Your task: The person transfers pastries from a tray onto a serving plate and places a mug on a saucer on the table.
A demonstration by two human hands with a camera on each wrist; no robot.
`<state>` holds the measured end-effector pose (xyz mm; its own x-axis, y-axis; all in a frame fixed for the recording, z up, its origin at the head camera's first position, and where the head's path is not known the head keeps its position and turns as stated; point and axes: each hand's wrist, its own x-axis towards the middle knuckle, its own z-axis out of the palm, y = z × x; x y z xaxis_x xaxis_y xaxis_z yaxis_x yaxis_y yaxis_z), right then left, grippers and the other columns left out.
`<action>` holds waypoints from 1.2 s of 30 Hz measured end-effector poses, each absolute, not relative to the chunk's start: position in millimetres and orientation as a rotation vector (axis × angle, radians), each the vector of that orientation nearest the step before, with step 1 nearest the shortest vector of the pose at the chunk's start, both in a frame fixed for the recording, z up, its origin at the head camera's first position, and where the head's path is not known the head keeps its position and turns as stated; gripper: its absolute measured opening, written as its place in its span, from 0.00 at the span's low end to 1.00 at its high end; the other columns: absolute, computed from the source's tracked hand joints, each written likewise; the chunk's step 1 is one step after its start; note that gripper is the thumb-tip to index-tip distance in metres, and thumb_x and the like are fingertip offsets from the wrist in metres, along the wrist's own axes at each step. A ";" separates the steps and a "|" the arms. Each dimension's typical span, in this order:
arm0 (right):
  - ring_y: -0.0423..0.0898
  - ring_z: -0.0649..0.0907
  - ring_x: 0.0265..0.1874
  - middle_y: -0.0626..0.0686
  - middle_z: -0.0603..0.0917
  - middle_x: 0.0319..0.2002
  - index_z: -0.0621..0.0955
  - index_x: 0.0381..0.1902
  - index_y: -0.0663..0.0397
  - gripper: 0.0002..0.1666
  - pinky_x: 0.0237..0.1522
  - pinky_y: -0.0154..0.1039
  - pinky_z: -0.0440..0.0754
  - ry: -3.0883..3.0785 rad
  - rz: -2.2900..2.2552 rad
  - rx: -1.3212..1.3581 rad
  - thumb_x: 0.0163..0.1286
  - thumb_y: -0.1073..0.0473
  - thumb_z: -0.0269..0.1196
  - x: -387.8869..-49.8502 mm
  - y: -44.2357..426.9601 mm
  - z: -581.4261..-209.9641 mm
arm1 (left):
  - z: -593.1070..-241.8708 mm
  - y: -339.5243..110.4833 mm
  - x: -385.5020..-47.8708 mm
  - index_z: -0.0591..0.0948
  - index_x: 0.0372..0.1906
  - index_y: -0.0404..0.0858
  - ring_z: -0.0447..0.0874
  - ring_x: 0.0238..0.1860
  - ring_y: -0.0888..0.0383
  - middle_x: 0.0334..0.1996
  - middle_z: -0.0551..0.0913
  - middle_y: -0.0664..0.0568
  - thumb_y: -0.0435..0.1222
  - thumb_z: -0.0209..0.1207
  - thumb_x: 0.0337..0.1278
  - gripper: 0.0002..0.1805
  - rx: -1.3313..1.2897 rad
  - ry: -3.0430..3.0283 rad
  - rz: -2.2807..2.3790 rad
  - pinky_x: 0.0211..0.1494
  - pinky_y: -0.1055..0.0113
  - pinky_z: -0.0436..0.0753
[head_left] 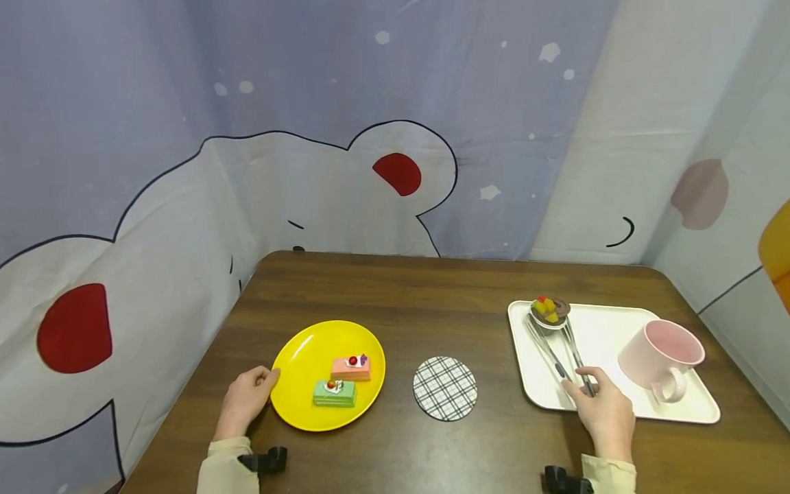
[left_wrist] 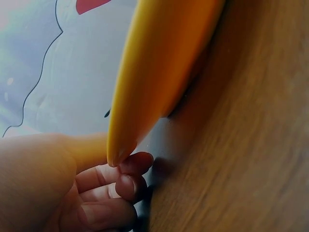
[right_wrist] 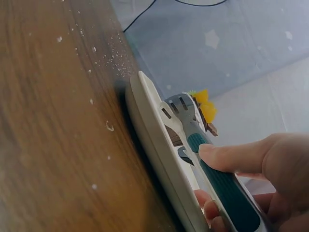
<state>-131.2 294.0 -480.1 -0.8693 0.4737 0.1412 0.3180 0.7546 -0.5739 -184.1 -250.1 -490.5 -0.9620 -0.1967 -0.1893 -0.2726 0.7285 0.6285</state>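
Note:
My left hand [head_left: 243,398] pinches the rim of a yellow plate [head_left: 299,398], thumb on top and fingers curled beneath, as the left wrist view shows. On that plate lie a pink toy cake slice [head_left: 351,370] and a green toy cake slice [head_left: 334,393]. Over at the right, my right hand [head_left: 605,415] holds metal tongs with dark green grips [right_wrist: 227,193]. The tips of the tongs stand on either side of a small fruit-topped tart [head_left: 549,312]; whether they squeeze it, I cannot tell. The tart is over the far left corner of a white tray [head_left: 605,322].
A pink mug [head_left: 657,357] stands on the tray's right side, its handle toward the near edge. Between plate and tray lies a round checked coaster [head_left: 445,388] on the brown wooden table [head_left: 401,302]. A patterned curtain [head_left: 296,82] hangs behind the table.

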 end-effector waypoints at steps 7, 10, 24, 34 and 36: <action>0.59 0.79 0.23 0.60 0.84 0.26 0.85 0.42 0.54 0.17 0.23 0.44 0.67 -2.641 0.744 -0.590 0.57 0.51 0.68 -131.5 292.4 -479.2 | -490.7 -250.2 -182.4 0.78 0.37 0.33 0.69 0.29 0.56 0.21 0.68 0.52 0.45 0.50 0.68 0.18 -0.373 2.816 1.072 0.33 0.65 0.63; 0.63 0.80 0.24 0.61 0.84 0.26 0.86 0.39 0.53 0.15 0.24 0.47 0.68 -2.608 0.745 -0.578 0.56 0.52 0.69 -130.6 291.4 -478.4 | -489.5 -249.4 -182.0 0.78 0.38 0.32 0.69 0.29 0.56 0.21 0.69 0.52 0.45 0.49 0.68 0.18 -0.369 2.816 1.077 0.33 0.65 0.64; 0.68 0.80 0.27 0.67 0.85 0.30 0.88 0.35 0.53 0.14 0.27 0.51 0.70 -2.502 0.764 -0.546 0.52 0.53 0.72 -128.3 285.5 -475.3 | -490.0 -250.0 -181.4 0.78 0.39 0.32 0.70 0.30 0.55 0.22 0.71 0.52 0.45 0.49 0.68 0.19 -0.373 2.806 1.073 0.33 0.66 0.64; 0.62 0.80 0.23 0.63 0.87 0.27 0.88 0.28 0.53 0.10 0.23 0.43 0.69 -2.391 0.781 -0.363 0.46 0.58 0.76 -133.1 270.9 -474.0 | -490.6 -250.2 -181.8 0.78 0.39 0.32 0.69 0.29 0.55 0.22 0.70 0.52 0.45 0.49 0.69 0.18 -0.379 2.802 1.078 0.33 0.65 0.64; 0.59 0.80 0.21 0.61 0.87 0.25 0.88 0.27 0.53 0.09 0.23 0.42 0.69 -2.377 0.784 -0.341 0.46 0.58 0.76 -134.6 267.1 -473.5 | -490.7 -250.3 -182.1 0.78 0.38 0.32 0.70 0.29 0.55 0.22 0.70 0.52 0.45 0.49 0.69 0.19 -0.380 2.801 1.081 0.33 0.66 0.64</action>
<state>-134.6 267.1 -473.5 -0.7831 0.4101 0.4676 0.0516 0.7921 -0.6082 -182.1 -250.3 -490.7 -0.9621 -0.1904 -0.1954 -0.2723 0.7143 0.6447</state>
